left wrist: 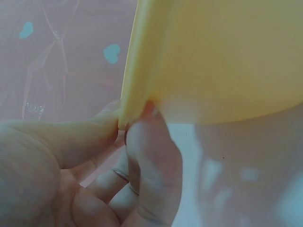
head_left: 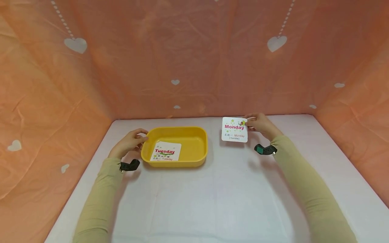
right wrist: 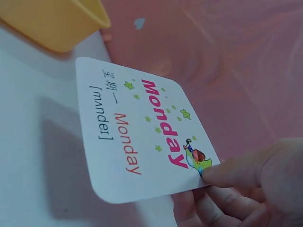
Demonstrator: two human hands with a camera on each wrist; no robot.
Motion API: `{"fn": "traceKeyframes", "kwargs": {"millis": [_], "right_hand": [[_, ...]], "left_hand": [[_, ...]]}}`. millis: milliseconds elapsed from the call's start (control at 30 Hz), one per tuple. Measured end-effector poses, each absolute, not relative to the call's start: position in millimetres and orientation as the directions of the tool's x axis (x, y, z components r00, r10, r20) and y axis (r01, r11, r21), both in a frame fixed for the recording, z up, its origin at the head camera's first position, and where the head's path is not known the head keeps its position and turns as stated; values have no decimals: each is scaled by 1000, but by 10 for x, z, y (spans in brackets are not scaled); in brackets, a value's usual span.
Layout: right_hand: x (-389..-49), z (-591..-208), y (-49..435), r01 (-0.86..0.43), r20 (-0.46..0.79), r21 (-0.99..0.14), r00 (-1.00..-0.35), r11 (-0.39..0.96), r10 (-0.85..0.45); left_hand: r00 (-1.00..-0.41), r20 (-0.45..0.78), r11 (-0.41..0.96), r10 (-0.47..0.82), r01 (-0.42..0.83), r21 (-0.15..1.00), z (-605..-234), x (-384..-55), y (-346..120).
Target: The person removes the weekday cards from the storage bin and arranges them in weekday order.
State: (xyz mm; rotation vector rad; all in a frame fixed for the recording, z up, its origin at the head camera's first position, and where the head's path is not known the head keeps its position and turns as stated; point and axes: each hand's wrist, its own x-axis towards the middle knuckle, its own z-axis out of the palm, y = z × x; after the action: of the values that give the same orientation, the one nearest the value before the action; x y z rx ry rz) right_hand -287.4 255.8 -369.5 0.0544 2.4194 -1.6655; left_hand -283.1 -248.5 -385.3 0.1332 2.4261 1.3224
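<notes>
My left hand [head_left: 130, 143] pinches the left rim of a yellow plastic tray [head_left: 194, 162], thumb and forefinger on either side of the edge [left wrist: 135, 85]. Inside the tray, toward its left, lies a white card [head_left: 166, 151] printed "Tuesday", its lower edge hidden by the front wall. To the right of the tray, my right hand [head_left: 261, 125] holds a second white card [head_left: 234, 129] reading "Monday" by its right edge. In the right wrist view the thumb presses the corner of this Monday card [right wrist: 137, 132] beside a small moon picture, and its shadow falls on the table.
A white cloth covers the table [head_left: 197, 202]. An orange cloth [head_left: 197, 60] with white hearts rises behind it and along both sides. Each wrist wears a black band device, one on the left [head_left: 130, 165] and one on the right [head_left: 265, 149].
</notes>
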Motion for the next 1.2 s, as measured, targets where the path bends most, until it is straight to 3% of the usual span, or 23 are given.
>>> {"fn": "traceKeyframes", "kwargs": {"millis": [533, 1200], "right_hand": [[-2998, -3999, 2416, 132, -193, -938, -967, 322, -167], [-3143, -4213, 2352, 110, -130, -929, -991, 352, -35]], "left_hand": [[-928, -253, 528, 274, -75, 846, -3851, -2779, -2476], [-934, -246, 550, 260, -66, 833, -3869, -2813, -2389]]}}
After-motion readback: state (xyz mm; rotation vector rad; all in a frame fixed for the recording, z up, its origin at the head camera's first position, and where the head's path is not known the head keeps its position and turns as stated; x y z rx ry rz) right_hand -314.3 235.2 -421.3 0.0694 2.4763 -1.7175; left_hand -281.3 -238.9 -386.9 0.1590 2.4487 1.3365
